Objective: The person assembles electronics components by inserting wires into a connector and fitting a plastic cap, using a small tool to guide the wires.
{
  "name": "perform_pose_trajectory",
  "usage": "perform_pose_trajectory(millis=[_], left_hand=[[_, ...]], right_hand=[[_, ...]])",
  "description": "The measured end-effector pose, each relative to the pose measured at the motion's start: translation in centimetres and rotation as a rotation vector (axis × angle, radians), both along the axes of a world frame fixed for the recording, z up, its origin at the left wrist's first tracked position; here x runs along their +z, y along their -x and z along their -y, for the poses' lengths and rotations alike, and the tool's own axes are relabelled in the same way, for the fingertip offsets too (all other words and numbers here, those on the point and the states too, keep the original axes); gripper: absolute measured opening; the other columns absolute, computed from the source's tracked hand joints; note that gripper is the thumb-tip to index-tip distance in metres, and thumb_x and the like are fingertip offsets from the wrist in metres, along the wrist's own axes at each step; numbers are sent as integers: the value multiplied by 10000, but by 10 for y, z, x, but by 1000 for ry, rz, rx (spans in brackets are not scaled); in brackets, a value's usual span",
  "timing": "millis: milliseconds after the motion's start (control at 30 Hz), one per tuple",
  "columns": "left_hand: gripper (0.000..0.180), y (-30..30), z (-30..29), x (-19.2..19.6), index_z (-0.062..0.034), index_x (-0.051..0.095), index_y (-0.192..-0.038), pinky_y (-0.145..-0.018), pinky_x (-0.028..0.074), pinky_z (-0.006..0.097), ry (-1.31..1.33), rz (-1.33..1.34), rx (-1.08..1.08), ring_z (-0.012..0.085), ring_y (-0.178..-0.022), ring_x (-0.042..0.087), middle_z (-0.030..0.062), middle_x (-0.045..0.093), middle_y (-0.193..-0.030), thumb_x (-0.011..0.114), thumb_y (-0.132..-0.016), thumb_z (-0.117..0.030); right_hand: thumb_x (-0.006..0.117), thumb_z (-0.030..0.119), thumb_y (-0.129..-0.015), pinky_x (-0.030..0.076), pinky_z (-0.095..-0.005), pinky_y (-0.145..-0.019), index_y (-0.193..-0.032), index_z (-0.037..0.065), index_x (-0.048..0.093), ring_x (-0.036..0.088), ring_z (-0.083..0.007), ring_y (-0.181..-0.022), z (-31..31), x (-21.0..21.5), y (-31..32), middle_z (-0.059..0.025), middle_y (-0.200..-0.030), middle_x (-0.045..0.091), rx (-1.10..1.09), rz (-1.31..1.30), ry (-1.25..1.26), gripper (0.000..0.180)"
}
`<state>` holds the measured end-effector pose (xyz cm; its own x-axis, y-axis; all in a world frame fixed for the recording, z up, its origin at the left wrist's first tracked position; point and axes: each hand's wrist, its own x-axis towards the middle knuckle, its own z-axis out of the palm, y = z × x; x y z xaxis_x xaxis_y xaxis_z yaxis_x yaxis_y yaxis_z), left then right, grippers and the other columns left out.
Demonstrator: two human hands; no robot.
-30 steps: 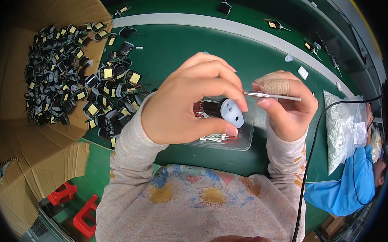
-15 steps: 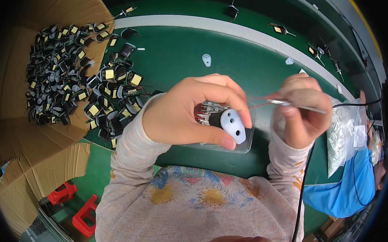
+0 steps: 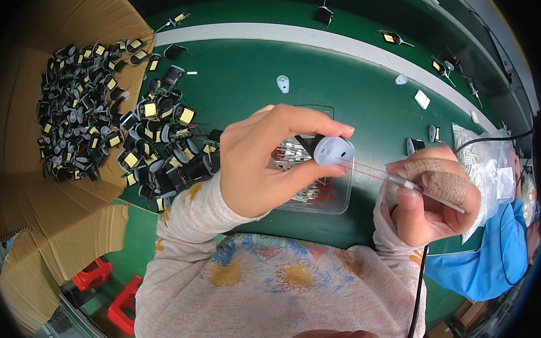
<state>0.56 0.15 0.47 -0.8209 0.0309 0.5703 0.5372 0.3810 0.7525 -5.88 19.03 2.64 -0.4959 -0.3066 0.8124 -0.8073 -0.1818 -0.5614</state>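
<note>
My left hand (image 3: 258,163) pinches a small black housing with a pale grey oval cap (image 3: 335,149) between thumb and fingertips. Dark holes show in the cap, which is turned to the right. Thin red wires (image 3: 368,169) stretch from the cap to a slim, whitish and silvery tube-like part (image 3: 406,183). My right hand (image 3: 431,200) grips that part between thumb and fingers; tan bandages wrap some fingers. Below the left hand is a clear plastic tray (image 3: 347,201) of slender silver-and-red wired parts (image 3: 302,195), partly hidden by that hand.
A cardboard box (image 3: 12,146) of black housings with yellow pads stands left, and more housings (image 3: 159,138) spill onto the green table (image 3: 235,73). A loose grey cap (image 3: 283,84) lies beyond my hands. A clear bag (image 3: 473,177) and a person's blue sleeve (image 3: 489,255) are at right.
The cap has turned rightward and risen slightly in my left hand. My right hand has moved down and a little right, with red wires now plainly stretched between the hands. More of the tray shows.
</note>
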Motion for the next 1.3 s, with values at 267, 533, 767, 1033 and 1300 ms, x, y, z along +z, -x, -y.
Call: perform_pose_trajectory(millis=[267,533,767,1033,1300], left_hand=[[469,-5,-2,-1,27,493,-975,-732,531,306,-7,41,28,245,-869,642,230,635,-939,782,-608,66],[454,0,-4,2,27,506,-969,-732,518,309,34,-32,48,252,-869,638,219,640,-933,784,-610,56],[433,2,-1,-3,15,534,-944,-733,488,330,171,-171,132,254,-835,648,206,663,-900,794,-598,19],[429,3,-1,-4,12,548,-937,-735,480,339,227,-240,161,245,-799,650,196,668,-886,791,-583,28],[448,-1,-5,-2,13,556,-926,-711,479,331,256,-243,240,241,-770,645,176,671,-851,804,-553,29]], right_hand=[[763,-70,-502,482,-282,-509,-704,-54,607,617,-245,-586,5,-6,-4,-159,-675,626,-84,-45,55,255],[673,-113,-575,476,-338,-497,-839,-100,546,588,-279,-574,-6,16,-14,-222,-719,611,-125,-295,-254,293],[695,-132,-515,482,-326,-486,-847,-73,574,602,-283,-585,-3,10,-11,-186,-738,621,-68,-300,-265,358],[744,-116,-484,492,-323,-480,-838,-56,573,617,-294,-600,-1,3,-15,-175,-747,621,-135,-327,-250,398],[764,-88,-505,556,-336,-515,-813,-48,555,627,-295,-624,3,5,-23,-178,-759,624,-227,-426,-267,375]])
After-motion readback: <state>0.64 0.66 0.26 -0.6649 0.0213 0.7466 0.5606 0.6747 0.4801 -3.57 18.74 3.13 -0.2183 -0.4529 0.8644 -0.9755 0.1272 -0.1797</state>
